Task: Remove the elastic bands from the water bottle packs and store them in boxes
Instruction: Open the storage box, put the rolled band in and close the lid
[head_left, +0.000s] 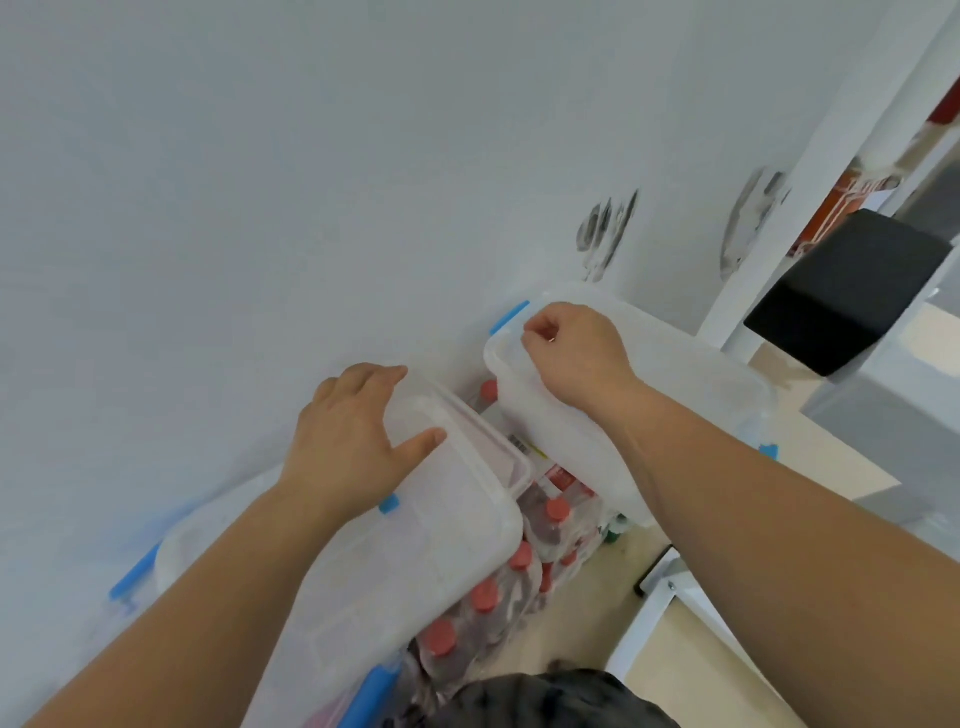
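Two translucent plastic boxes with blue clips stand against a white wall. My left hand (353, 441) lies flat on the lid of the left box (415, 561), fingers spread, thumb on the lid's raised rim. My right hand (571, 348) curls over the far edge of the right box's lid (691, 374), fingers gripping its rim near a blue clip (509, 317). Between and below the boxes stand packs of bottles with red caps (519, 561) in clear wrap. No elastic band is visible.
The white wall fills the upper left. A black box (841, 291) sits on a grey shelf at the right. A white frame leg (654, 613) stands on the beige floor at the lower right. Dark fabric (545, 701) shows at the bottom edge.
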